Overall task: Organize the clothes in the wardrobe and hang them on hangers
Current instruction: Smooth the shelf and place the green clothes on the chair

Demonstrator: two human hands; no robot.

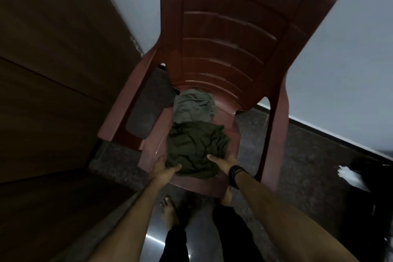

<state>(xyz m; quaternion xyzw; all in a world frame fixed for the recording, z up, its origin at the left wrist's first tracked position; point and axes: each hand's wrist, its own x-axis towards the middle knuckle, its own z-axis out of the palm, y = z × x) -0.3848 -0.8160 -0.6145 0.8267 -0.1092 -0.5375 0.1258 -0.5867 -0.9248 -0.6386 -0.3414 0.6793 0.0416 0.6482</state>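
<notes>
Basically a top-down head view onto a dark red plastic armchair [223,34] standing on a speckled granite floor [302,168], chair back toward a pale grey wall [344,53]. Two garments lie on the seat: a crumpled dark olive green garment [196,147] at the front half of the seat, and a lighter grey-green garment [192,105] bunched behind it, touching it, up against the base of the backrest. Left hand [164,169] is at the near-left edge of the olive garment, thumb on top of the cloth, fingers tucked to the side and mostly hidden, so a loose pinch on the fabric edge, not a closed fist. Right hand [222,164] is at the near-right edge of the same garment, thumb pressed on top of the cloth, fingers going under or beside it and not visible; partly closed on the cloth. A stack of dark bands [236,173] sits on the right wrist. Both forearms are bare and reach in from the bottom of the view. Garment is not lifted, it rests on the seat. Brown wooden wardrobe panel [53,70] fills the left side, just beside the chair's left armrest. Person's bare feet [169,211] show below the seat front edge, dark trouser legs under them. Overall dim and slightly motion-blurred. No hangers in view.
</notes>
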